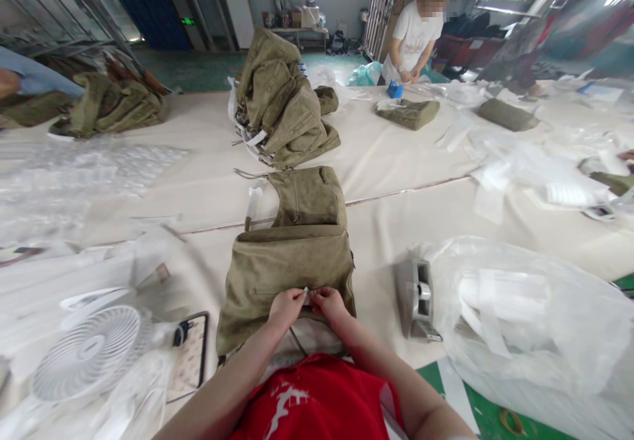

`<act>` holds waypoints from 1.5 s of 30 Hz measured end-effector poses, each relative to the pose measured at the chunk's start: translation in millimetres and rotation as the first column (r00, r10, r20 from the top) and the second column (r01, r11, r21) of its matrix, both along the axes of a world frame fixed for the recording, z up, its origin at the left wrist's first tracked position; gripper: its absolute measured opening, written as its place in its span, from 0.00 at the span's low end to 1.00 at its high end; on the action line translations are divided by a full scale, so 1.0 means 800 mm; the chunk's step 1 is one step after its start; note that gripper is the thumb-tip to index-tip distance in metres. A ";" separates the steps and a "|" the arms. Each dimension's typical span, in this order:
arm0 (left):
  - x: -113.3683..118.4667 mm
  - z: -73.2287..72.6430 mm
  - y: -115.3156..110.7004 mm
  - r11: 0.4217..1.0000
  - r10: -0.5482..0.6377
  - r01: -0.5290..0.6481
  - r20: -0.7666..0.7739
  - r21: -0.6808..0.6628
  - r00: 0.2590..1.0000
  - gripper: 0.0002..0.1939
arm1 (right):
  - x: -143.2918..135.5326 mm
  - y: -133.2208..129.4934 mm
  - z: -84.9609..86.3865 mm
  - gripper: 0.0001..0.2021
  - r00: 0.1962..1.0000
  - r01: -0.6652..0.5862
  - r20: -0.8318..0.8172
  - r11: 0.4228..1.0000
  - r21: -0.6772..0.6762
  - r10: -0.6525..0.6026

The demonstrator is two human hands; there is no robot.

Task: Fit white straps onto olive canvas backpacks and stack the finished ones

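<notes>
An olive green bag (292,258) lies flat on the pale table in front of me, with a zipper line across its lower part. My left hand (288,306) and my right hand (327,302) meet over that zipper, fingers pinched close together. Between the fingertips shows a small white piece (306,292), too small to make out well; both hands seem closed on it. Just beyond lies another olive bag (317,195), its strap partly wrapped in white.
Farther back stands a pile of olive bags (292,106). A white fan (89,354) and a phone (191,354) are at left. A tape dispenser (416,298) and clear plastic bags (539,334) lie at right. A person (415,34) stands across the table.
</notes>
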State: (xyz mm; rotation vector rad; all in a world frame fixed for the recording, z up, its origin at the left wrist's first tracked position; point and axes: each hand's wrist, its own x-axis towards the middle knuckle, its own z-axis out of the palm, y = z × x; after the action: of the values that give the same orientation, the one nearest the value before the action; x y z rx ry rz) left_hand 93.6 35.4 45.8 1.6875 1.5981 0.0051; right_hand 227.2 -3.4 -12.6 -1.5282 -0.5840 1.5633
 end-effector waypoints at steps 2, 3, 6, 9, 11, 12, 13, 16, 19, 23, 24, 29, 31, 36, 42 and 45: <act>0.004 0.001 0.000 1.000 0.016 -0.016 -0.008 -0.009 1.000 0.16 | -0.003 -0.003 -0.003 0.09 0.999 0.046 -0.015 0.999 0.025 -0.045; 0.006 0.001 -0.001 0.999 0.033 -0.033 -0.002 -0.019 0.999 0.15 | -0.004 -0.005 -0.005 0.09 0.998 0.066 -0.021 0.997 0.035 -0.065; 0.010 -0.001 -0.003 0.993 0.107 -0.104 0.047 -0.056 0.993 0.13 | -0.007 -0.009 -0.007 0.10 0.994 0.103 -0.031 0.993 0.053 -0.102; 0.011 -0.001 -0.005 0.983 0.177 -0.172 0.070 -0.068 0.982 0.12 | -0.009 -0.009 -0.007 0.11 0.993 0.116 -0.020 0.991 0.067 -0.115; 0.012 0.003 -0.006 0.985 0.171 -0.170 0.058 -0.028 0.983 0.12 | -0.010 -0.008 -0.005 0.11 0.994 0.110 -0.008 0.991 0.075 -0.110; 0.013 0.005 -0.007 0.989 0.149 -0.149 0.047 0.010 0.988 0.12 | -0.009 -0.007 -0.004 0.10 0.995 0.100 0.002 0.992 0.078 -0.100; 0.013 0.007 -0.008 0.991 0.118 -0.120 0.034 0.055 0.992 0.11 | -0.009 -0.005 -0.003 0.09 0.996 0.085 0.017 0.993 0.079 -0.087; 0.015 0.012 -0.011 0.983 0.028 -0.028 0.004 0.182 1.000 0.12 | -0.005 -0.002 0.003 0.09 0.996 0.039 0.072 0.995 0.087 -0.046; 0.014 0.012 -0.013 0.970 -0.014 0.012 0.005 0.243 1.000 0.12 | 0.000 0.001 0.013 0.12 0.992 0.009 0.123 0.993 0.118 -0.024; 0.012 0.011 -0.009 0.968 -0.037 0.038 -0.011 0.249 0.999 0.12 | 0.006 0.000 0.025 0.13 0.978 -0.040 0.210 0.983 0.179 0.001; 0.011 0.012 -0.007 0.972 -0.030 0.033 -0.017 0.233 0.999 0.12 | 0.007 0.000 0.026 0.12 0.974 -0.037 0.225 0.984 0.176 -0.003; 0.008 0.017 0.001 0.997 0.064 -0.066 0.071 0.026 0.995 0.14 | 0.006 -0.001 0.027 0.10 0.994 -0.064 0.090 0.998 0.003 0.063; 0.007 0.019 0.003 0.996 0.088 -0.086 0.107 -0.025 0.990 0.14 | 0.004 0.001 0.026 0.09 0.994 -0.093 -0.055 0.996 0.004 0.093; 0.008 0.024 0.001 0.997 -0.001 -0.001 0.028 0.076 1.000 0.13 | 0.002 0.002 0.028 0.11 0.975 -0.071 -0.207 0.997 0.027 0.075; 0.008 0.024 0.000 0.985 -0.066 0.078 -0.077 0.155 0.995 0.15 | -0.002 0.000 0.023 0.13 0.966 -0.023 -0.258 1.000 0.019 0.027; 0.006 0.022 0.003 0.995 -0.060 0.062 -0.027 0.077 0.998 0.15 | -0.004 -0.001 0.019 0.14 0.980 0.028 -0.197 0.999 -0.027 -0.033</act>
State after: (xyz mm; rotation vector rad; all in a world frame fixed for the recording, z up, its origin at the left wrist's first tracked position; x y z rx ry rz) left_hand 98.6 38.1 63.6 1.8018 1.5823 0.0158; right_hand 223.6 -4.4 2.3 -1.3726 -0.4294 1.6797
